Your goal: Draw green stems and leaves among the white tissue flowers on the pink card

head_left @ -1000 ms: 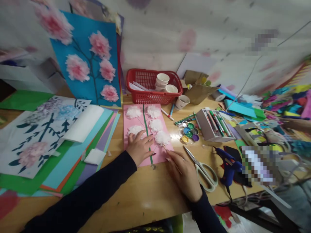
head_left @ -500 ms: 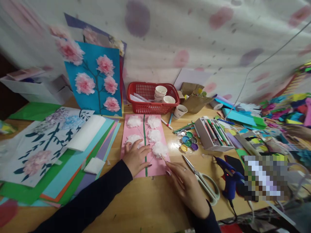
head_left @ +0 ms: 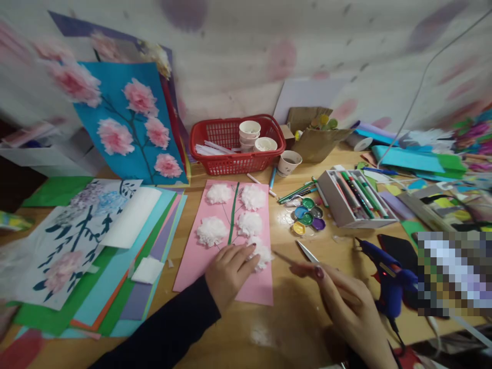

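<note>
A pink sheet (head_left: 188, 271) lies before me with several white tissue-paper flowers (head_left: 212, 231) on it. A green stem strip (head_left: 232, 215) runs up its middle, and thin lines branch off toward the flowers. My left hand (head_left: 232, 271) rests palm down on the sheet, its fingertips touching the lower right flower (head_left: 262, 256) and partly covering it. To the right of the sheet, my right hand (head_left: 346, 302) pinches a thin brown stick (head_left: 283, 258), whose tip points at that flower's edge. Scissors (head_left: 306, 250) lie behind the right hand, their handles hidden by it.
A flower-shaped paint palette (head_left: 307, 219) and a marker box (head_left: 357, 220) stand right of the sheet. A blue glue gun (head_left: 390, 277) is farther right. A red basket (head_left: 238, 166) with cups stands behind; coloured papers (head_left: 103, 271) and a blue flower picture (head_left: 126, 169) are left.
My right hand has drawn back to the right with the stick, away from the flower. My left hand has moved onto the lower right flower, its fingers closer together. The view has shifted.
</note>
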Available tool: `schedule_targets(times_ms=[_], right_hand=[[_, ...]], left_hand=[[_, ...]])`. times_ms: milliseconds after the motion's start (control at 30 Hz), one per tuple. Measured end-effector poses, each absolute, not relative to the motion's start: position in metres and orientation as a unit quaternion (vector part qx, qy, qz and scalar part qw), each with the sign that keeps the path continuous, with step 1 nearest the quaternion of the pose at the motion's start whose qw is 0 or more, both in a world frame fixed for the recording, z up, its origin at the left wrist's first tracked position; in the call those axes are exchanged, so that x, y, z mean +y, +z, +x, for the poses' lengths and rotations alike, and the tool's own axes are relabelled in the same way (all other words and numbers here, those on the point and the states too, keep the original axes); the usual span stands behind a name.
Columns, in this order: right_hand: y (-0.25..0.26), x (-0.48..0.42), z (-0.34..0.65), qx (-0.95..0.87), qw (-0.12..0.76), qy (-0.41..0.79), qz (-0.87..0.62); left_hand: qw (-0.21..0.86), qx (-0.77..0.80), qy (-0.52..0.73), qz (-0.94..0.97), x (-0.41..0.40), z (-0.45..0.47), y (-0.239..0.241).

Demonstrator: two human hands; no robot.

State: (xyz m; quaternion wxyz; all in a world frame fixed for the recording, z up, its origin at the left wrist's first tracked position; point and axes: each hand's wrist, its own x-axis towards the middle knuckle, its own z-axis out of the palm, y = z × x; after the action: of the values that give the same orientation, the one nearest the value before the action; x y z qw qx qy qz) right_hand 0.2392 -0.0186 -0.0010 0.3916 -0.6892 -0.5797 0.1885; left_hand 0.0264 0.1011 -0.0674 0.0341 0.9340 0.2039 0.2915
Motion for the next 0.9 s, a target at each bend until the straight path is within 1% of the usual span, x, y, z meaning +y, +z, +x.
schedule_targets(times_ms=[67,167,267,367,467,567,733,833,900], right_hand=[[-0.004,-0.002,0.234,-0.524,0.431,0.191,-0.709],[-0.008,0.024,0.227,-0.463,0.455,0.236,-0.723],[-0.011,0.041,0.224,-0.440,0.462,0.301,-0.709],[-0.014,0.048,0.223,-0.421,0.462,0.367,-0.689],[-0.015,0.048,0.224,-0.406,0.455,0.398,-0.685],[-0.013,0.045,0.226,-0.419,0.437,0.397,-0.690],[-0.012,0.042,0.228,-0.448,0.416,0.379,-0.694],[-0.014,0.037,0.230,-0.451,0.422,0.348,-0.705],[-0.017,0.030,0.232,-0.424,0.449,0.296,-0.729]], left_hand=[[0.048,0.206,0.309,0.927,0.100,0.026,-0.062],[0.085,0.215,0.330,0.915,0.098,0.027,-0.058],[0.140,0.256,0.332,0.897,0.098,0.028,-0.057],[0.197,0.321,0.308,0.873,0.100,0.030,-0.057],[0.231,0.356,0.275,0.863,0.104,0.032,-0.059],[0.246,0.349,0.257,0.867,0.107,0.034,-0.061],[0.279,0.323,0.263,0.865,0.108,0.034,-0.060],[0.277,0.323,0.266,0.865,0.109,0.034,-0.059],[0.274,0.322,0.272,0.864,0.109,0.034,-0.059]])
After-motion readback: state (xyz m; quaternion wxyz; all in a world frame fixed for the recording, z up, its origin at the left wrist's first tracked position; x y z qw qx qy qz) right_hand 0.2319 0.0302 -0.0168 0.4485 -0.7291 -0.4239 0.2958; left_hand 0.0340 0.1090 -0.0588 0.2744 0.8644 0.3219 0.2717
